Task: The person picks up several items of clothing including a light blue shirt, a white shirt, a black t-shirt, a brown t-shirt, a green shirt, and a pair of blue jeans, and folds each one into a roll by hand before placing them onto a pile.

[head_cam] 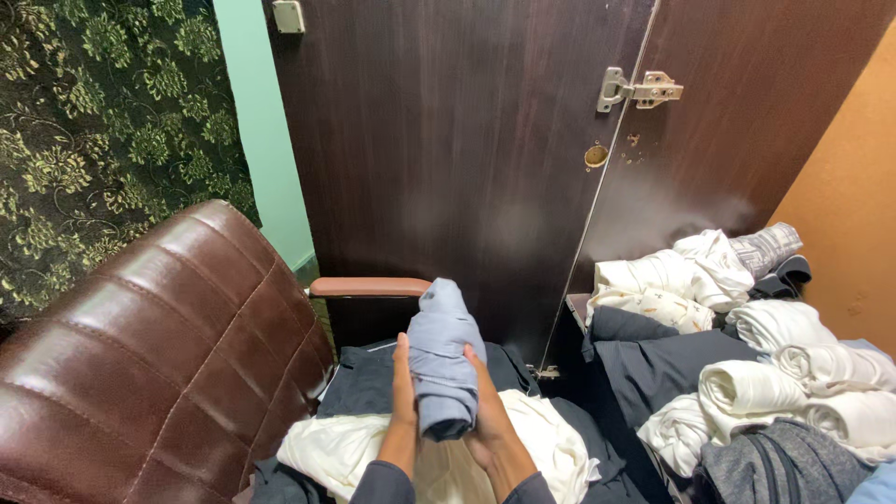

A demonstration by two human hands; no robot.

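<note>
One rolled grey-blue garment (pixel 441 364) stands upright between two hands — the left hand (pixel 401 397) flat against its left side, the right hand (pixel 487 415) curled around its right side, both pressing it. It sits over a cream cloth (pixel 327 446) on one brown leather chair (pixel 149 364). Right — about four rolled white garments (pixel 747 387) in a pile.

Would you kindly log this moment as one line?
left hand: holds rolled grey garment | right hand: same | below: white cloth

I see my left hand (pixel 403 397) and right hand (pixel 485 411) pressing a rolled grey-blue garment (pixel 441 359) between them, above cream cloth (pixel 327 448) on the brown leather chair (pixel 159 355).
</note>
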